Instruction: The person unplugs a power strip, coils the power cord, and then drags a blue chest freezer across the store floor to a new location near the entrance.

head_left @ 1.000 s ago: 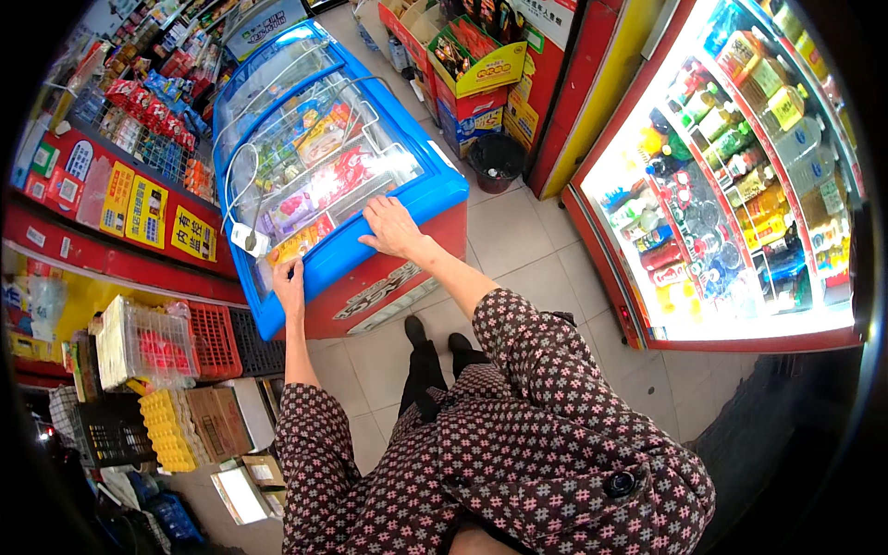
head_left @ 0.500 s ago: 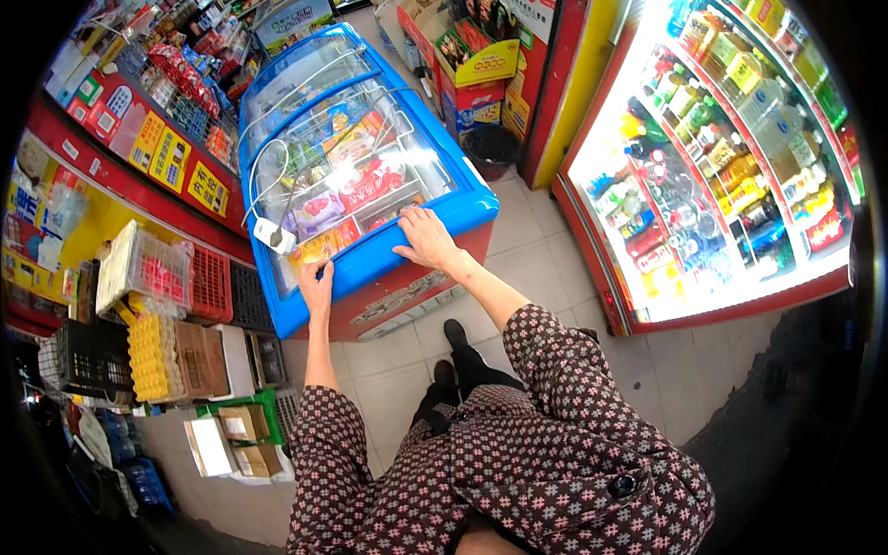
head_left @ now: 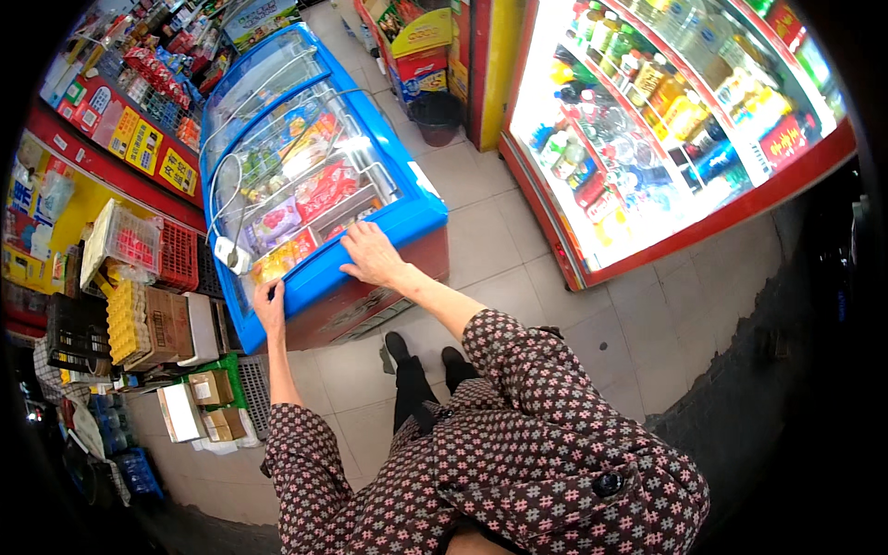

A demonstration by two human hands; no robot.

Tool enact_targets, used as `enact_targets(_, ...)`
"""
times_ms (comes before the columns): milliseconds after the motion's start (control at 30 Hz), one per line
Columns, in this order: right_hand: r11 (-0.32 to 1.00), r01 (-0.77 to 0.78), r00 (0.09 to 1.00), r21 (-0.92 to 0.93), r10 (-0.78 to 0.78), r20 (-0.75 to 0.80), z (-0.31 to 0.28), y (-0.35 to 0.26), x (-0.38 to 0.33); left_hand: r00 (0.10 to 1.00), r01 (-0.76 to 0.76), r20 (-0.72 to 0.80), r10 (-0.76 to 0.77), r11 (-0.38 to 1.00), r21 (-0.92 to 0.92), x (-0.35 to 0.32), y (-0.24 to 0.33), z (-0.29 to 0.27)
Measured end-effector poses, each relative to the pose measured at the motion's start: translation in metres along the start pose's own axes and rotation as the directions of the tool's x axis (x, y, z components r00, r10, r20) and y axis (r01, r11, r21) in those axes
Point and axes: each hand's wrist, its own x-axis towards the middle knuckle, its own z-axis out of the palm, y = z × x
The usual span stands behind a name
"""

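Note:
A blue-framed chest freezer (head_left: 421,205) with glass sliding lids (head_left: 305,139) stands in front of me. Through the glass show several colourful packets, among them a red bag (head_left: 326,188) and a purple packet (head_left: 277,220). My left hand (head_left: 270,305) is at the near left part of the rim, fingers bent and close together over the edge; their tips are partly hidden. Farther right, my right hand (head_left: 375,256) rests on the same front rim with its fingers apart, holding nothing. A white plug block on a cable (head_left: 231,254) lies on the glass near my left hand.
On the right glows a red-framed drinks cooler (head_left: 555,236) full of bottles. A black bin (head_left: 435,118) stands beyond the freezer's right corner. To the left are a red crate (head_left: 178,254), yellow egg trays (head_left: 128,324) and small cardboard boxes (head_left: 213,388) near the floor.
The freezer and cooler have shifted left in the view. My feet have changed position on the tiles. Both hands stay at the freezer's front rim.

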Motion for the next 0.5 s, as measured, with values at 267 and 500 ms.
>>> enact_targets(267, 0.999, 0.029, 0.993, -0.043, -0.024, 0.112, -0.059, -0.073, -0.088, 0.999, 0.018, -0.033, -0.018, 1.000, -0.016, -0.111, 0.030, -0.035)
enact_targets(500, 0.998, 0.060, 0.995, -0.004, -0.060, 0.079, -0.116, -0.092, -0.184, 0.998, -0.004, -0.055, 0.004, 1.000, 0.004, -0.222, 0.084, -0.031)
